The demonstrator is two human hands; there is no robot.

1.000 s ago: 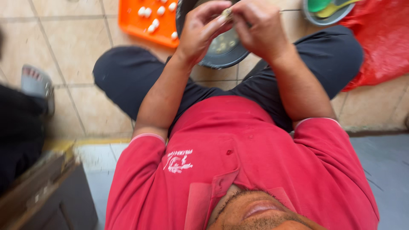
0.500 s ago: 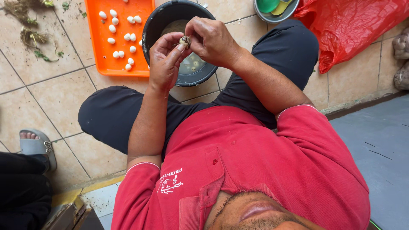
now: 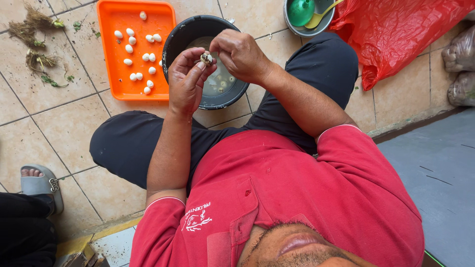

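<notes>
Both hands — left hand (image 3: 185,81), right hand (image 3: 241,53) — fingers pinched on a small speckled egg (image 3: 206,58).

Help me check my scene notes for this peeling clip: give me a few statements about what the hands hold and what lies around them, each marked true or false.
1. Both hands hold one small speckled egg above the black round bucket. True: the left hand and right hand meet on it.
2. The orange rectangular plastic tray holds small white peeled eggs. True.
3. The red plastic bag lies on the tray. False: it lies on the tiled floor, on the far side of the bucket from the tray.
4. The green funnel sits inside the black bucket. False: it sits in a separate grey bowl.
5. The black bucket holds water with small eggs in it. True.
</notes>
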